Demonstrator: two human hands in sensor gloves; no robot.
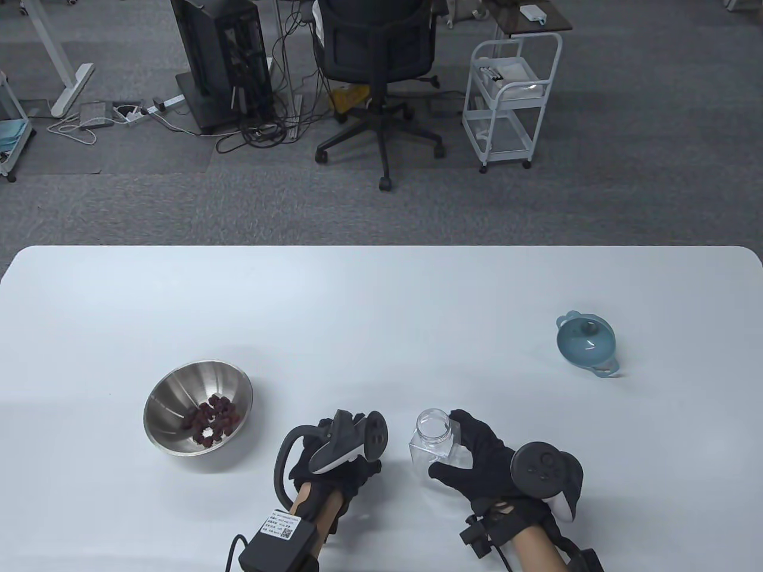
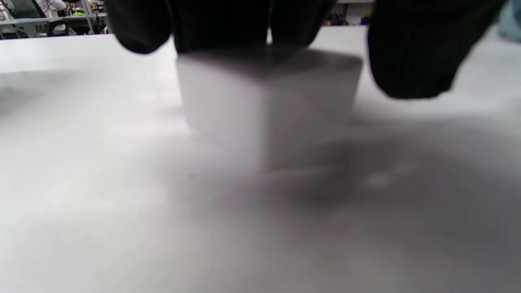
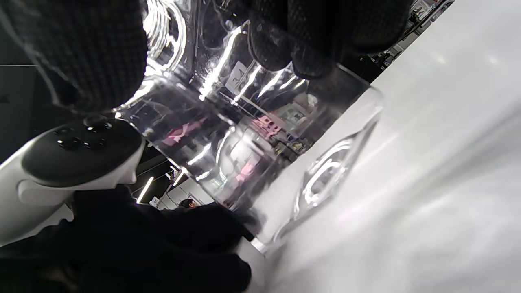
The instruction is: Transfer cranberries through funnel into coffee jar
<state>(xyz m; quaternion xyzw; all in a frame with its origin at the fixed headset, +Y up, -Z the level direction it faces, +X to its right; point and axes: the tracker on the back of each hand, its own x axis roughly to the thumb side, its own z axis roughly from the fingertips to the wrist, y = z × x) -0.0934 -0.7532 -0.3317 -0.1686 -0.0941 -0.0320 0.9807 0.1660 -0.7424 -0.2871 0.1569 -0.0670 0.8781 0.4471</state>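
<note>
The right hand (image 1: 477, 462) grasps the coffee jar (image 1: 434, 442) near the counter's near edge, thumb on the jar's near side and fingers wrapped round its far side. The jar is clear, square-bodied with a round open mouth, lidless, and looks empty. In the right wrist view its walls throw bright reflections and its base meets the counter (image 1: 381, 310).

The left hand (image 1: 334, 462) lies just left of the jar, fingers curled down onto a small white block (image 2: 268, 101) seen in the left wrist view; whether it grips or only rests there, I cannot tell.

Further left stands a steel bowl (image 1: 198, 407) holding dark red cranberries (image 1: 213, 420). The blue funnel (image 1: 587, 344) lies well apart, near the right edge.

The counter is white with rounded corners, its far half bare. Beyond it is grey carpet, an office chair (image 1: 380, 71), a white trolley (image 1: 511, 95) and tangled cables.
</note>
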